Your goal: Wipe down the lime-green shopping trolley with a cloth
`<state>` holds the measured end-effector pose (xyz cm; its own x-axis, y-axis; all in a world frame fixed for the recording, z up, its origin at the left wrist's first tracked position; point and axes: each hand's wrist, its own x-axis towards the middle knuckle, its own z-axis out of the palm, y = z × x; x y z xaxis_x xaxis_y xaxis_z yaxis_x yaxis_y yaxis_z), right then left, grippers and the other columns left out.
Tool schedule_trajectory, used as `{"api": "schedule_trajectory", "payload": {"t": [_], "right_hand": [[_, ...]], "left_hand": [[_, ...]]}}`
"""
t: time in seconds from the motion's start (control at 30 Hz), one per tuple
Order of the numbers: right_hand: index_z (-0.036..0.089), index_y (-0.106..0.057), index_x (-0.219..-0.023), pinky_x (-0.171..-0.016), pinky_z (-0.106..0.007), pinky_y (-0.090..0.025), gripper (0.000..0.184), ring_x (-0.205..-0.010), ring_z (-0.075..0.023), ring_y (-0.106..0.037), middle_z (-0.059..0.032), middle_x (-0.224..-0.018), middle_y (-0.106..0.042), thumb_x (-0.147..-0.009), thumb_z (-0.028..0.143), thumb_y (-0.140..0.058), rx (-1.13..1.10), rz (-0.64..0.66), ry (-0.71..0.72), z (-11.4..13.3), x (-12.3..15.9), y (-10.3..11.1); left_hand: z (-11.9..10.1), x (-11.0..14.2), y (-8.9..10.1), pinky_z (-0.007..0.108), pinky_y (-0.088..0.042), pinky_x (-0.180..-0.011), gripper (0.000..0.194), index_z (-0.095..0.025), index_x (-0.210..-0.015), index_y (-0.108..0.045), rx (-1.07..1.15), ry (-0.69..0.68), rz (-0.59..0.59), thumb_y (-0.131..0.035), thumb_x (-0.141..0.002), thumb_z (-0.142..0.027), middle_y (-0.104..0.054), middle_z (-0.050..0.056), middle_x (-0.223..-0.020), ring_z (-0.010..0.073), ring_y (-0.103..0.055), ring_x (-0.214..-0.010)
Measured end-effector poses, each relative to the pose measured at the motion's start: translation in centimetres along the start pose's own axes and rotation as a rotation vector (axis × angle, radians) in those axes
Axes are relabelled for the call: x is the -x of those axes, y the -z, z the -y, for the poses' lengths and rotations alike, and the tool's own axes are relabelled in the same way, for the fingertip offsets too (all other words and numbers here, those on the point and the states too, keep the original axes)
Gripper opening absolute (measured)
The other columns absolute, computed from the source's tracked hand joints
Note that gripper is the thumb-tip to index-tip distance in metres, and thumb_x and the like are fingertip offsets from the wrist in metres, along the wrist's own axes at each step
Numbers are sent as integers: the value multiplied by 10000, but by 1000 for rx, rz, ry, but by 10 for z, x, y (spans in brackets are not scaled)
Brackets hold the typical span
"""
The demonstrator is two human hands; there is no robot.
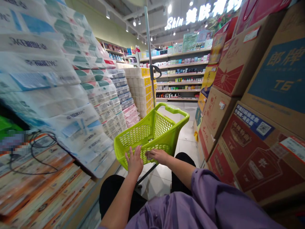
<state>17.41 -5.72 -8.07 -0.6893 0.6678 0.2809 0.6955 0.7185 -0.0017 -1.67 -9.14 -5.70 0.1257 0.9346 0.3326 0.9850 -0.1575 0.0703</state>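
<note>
A lime-green shopping basket cart (pixel 183 119) with perforated walls stands in front of my knees. My left hand (pixel 135 161) is at its near rim with the fingers stretched and spread. Just to the right, my right hand (pixel 159 156) is closed on a small crumpled grey-brown cloth (pixel 149 155), held against the near side wall. The hand hides part of the cloth. The cart's handle (pixel 176 111) rises at the far end. Below the basket, a dark leg and a wheel (pixel 139 186) show on the tiled floor.
Stacked tissue packs (pixel 50 63) line the left side, with orange-and-white boxes (pixel 47 184) and a black cable (pixel 33 156) lower down. Printed cartons (pixel 252 159) pile up on the right. A metal pole (pixel 149 47) stands behind the cart. Stocked shelves (pixel 178 74) cross the back.
</note>
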Motion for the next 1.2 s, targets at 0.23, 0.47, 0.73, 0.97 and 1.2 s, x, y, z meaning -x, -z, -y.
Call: {"api": "schedule_trajectory", "payload": {"t": [0.23, 0.47, 0.73, 0.97, 1.2], "right_hand": [[218, -684, -1004, -694, -273, -511, 191, -993, -222, -576, -103, -1015, -628, -888, 184, -535, -13, 136, -237, 6, -5, -14], [222, -695, -939, -715, -261, -482, 172, -989, -214, -564, -81, -969, -624, -853, 155, -561, -11, 104, -310, 8, 0, -13], [254, -646, -1091, -880, -265, -422, 308, -1044, -189, -491, -53, -1099, -585, -880, 124, -464, -30, -132, -491, -25, 16, 24], [207, -709, -886, -680, -237, -445, 317, -810, -173, -562, -58, -900, -624, -714, 29, -512, -36, -184, -724, -54, 41, 22], [228, -662, -1083, -939, -318, -400, 387, -1052, -217, -464, -69, -1093, -571, -788, 78, -461, -1, -478, -639, -57, 27, 68]], "left_hand": [[-1, 0, 2, 635, -62, -1150, 712, -221, -1468, -284, 6, 14, 28, -416, -779, -99, -332, 26, -1525, 326, -59, -1450], [0, -1, 0, 646, -55, -1143, 709, -198, -1469, -288, 1, -9, 17, -399, -776, -94, -320, 18, -1531, 350, -54, -1445], [-1, -2, 1, 641, -50, -1145, 705, -185, -1461, -310, 22, 6, 21, -411, -768, -103, -355, 24, -1514, 355, -63, -1443], [0, -4, 0, 639, -45, -1144, 703, -196, -1458, -320, 35, 11, 25, -408, -767, -101, -353, 27, -1514, 348, -65, -1445], [0, -3, 0, 628, -38, -1150, 703, -197, -1460, -315, 52, 11, 21, -397, -769, -96, -362, 18, -1510, 336, -51, -1448]]}}
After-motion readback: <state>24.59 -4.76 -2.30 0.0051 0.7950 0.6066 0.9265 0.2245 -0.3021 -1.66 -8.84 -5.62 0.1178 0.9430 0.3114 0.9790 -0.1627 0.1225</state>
